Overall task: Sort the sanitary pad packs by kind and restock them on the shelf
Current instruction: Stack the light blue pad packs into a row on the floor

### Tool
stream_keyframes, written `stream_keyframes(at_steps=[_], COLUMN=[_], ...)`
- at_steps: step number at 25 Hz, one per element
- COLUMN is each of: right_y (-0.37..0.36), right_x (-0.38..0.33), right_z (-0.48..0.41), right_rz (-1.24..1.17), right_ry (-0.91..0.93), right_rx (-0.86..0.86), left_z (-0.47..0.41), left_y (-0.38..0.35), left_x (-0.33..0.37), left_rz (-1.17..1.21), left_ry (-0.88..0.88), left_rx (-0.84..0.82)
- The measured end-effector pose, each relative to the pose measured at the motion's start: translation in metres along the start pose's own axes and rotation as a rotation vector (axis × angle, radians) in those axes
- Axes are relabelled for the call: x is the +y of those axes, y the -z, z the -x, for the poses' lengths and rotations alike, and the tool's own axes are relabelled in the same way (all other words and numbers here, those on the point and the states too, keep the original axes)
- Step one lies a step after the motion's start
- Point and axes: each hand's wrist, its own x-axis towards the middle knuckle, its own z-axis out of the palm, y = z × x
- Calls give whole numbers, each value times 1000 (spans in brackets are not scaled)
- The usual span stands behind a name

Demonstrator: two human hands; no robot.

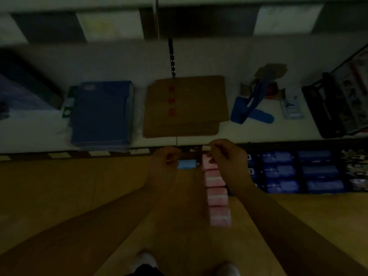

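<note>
Two blurred hands: left hand [165, 162] and right hand [227, 158] curled, hold unclear; top pink pack [207, 166] half hidden.

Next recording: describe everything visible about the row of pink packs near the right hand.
The pink packs are four soft-looking blocks, each pink with a paler band across, lined end to end in a row running away from the person on a tan surface. The right hand overlaps the farthest one; whether it grips it is unclear. The picture is dim and blurred, so no print reads.
</note>
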Motion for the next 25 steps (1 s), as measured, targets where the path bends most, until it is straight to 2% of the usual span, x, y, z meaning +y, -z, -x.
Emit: stream_keyframes(at_steps=[4,8,11,14,17,25], right_y=[48,88,105,123,134,148], right_x=[-120,-233,-291,-347,-393,-506], right_z=[54,100,122,141,157,191], right_rz=[-153,-206,-211,-212,-197,-251], right_ry=[9,129,177,248,355,624], right_rx=[36,70,109,132,183,190], left_z=[111,198,237,282,321,386], left_y=[41,91,124,156,187,271], left_x=[104,187,226,259,284,340], left_rz=[309,151,84,152,168,226], left_ry=[-171,-314,-291,-359,-400,-686], left_rx=[257,336,317,286,332,434])
